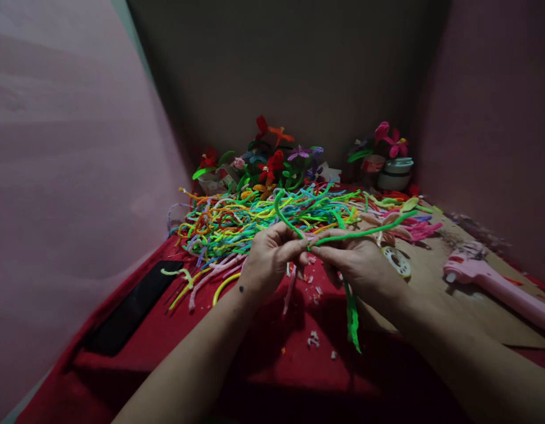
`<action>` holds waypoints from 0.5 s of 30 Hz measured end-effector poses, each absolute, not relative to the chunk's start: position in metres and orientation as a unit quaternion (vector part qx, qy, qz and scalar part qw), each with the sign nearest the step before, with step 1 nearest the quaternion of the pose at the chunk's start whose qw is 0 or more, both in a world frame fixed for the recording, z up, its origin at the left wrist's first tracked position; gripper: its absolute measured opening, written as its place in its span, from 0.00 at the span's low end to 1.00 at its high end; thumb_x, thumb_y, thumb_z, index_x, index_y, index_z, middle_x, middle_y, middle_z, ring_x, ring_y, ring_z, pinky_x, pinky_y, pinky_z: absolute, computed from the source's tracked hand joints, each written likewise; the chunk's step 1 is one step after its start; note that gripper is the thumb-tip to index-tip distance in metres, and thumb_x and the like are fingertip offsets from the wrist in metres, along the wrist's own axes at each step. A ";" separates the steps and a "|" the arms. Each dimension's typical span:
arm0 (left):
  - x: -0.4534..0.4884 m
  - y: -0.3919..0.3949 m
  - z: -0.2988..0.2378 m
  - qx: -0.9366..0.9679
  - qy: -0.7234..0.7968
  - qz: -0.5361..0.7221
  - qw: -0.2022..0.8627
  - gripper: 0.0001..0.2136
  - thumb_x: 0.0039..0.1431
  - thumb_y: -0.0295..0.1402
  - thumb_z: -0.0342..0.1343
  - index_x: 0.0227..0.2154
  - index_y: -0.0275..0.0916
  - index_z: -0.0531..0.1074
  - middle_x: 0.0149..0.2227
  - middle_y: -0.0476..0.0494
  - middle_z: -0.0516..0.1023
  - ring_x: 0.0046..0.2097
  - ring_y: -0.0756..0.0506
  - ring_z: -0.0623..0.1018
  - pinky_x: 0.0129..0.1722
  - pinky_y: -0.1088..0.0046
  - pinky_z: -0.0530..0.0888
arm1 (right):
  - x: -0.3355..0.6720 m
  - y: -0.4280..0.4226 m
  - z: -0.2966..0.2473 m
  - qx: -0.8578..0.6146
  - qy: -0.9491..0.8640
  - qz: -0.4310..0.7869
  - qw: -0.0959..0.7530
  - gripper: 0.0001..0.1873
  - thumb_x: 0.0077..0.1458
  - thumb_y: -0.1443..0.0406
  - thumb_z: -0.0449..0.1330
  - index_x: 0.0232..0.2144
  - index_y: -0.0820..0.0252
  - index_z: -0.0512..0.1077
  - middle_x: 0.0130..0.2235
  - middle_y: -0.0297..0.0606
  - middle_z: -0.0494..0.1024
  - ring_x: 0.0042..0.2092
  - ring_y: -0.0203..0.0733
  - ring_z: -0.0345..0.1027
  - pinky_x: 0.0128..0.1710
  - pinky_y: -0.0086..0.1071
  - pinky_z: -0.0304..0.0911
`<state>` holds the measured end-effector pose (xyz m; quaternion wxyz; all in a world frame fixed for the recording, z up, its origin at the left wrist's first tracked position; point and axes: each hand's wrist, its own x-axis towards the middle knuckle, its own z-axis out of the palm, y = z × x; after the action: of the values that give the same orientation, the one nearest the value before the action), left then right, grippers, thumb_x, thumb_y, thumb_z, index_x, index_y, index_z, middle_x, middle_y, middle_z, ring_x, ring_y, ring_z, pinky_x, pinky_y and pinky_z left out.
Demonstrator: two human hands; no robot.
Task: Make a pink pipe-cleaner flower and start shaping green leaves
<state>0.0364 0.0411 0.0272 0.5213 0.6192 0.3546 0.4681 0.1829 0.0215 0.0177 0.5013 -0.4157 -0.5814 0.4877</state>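
Note:
Between both hands is a green pipe cleaner (365,234), pinched near its middle. My left hand (275,256) has thumb and fingers closed on it, and one end curves up and away from me. My right hand (356,259) grips it close by, with the other end sticking out to the right. A flattened green strip (352,321) hangs below my right hand; whether it joins the pipe cleaner is hidden. Behind the hands lies a big heap of many-coloured pipe cleaners (237,221).
A black phone (133,309) lies at left on the red cloth (263,359). Pipe-cleaner flowers (272,168) stand at the back beside a lidded jar (396,174). To the right, a tape roll (396,262) and a pink handheld tool (497,280) rest on brown board (431,300).

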 end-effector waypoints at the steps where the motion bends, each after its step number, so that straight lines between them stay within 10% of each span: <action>1: 0.038 0.040 0.027 0.618 0.357 0.474 0.516 0.06 0.49 0.31 0.57 0.27 0.34 0.68 0.17 0.52 0.69 0.19 0.54 0.68 0.20 0.78 0.67 | 0.183 0.021 0.019 -0.422 -0.590 0.477 0.496 0.07 0.48 0.64 0.57 0.27 0.63 0.72 0.15 0.28 0.64 0.15 0.29 0.52 0.13 0.25 0.47; 10: 0.043 0.042 0.029 0.658 0.339 0.410 0.533 0.10 0.47 0.35 0.59 0.29 0.36 0.65 0.18 0.54 0.68 0.19 0.52 0.69 0.19 0.77 0.68 | 0.184 0.021 0.015 -0.460 -0.609 0.443 0.471 0.11 0.47 0.65 0.55 0.17 0.62 0.68 0.14 0.28 0.59 0.16 0.28 0.49 0.15 0.26 0.43; 15: 0.042 0.042 0.022 0.756 0.355 0.431 0.342 0.04 0.51 0.31 0.55 0.30 0.38 0.69 0.25 0.49 0.70 0.26 0.51 0.71 0.26 0.77 0.67 | 0.182 0.024 0.015 -0.496 -0.622 0.405 0.450 0.07 0.44 0.68 0.55 0.18 0.62 0.69 0.15 0.28 0.61 0.16 0.28 0.49 0.15 0.25 0.43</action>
<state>0.0422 0.0416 0.0225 0.3420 0.7559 0.3553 0.4305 0.1824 0.0236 0.0154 0.4499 -0.4961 -0.6223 0.4052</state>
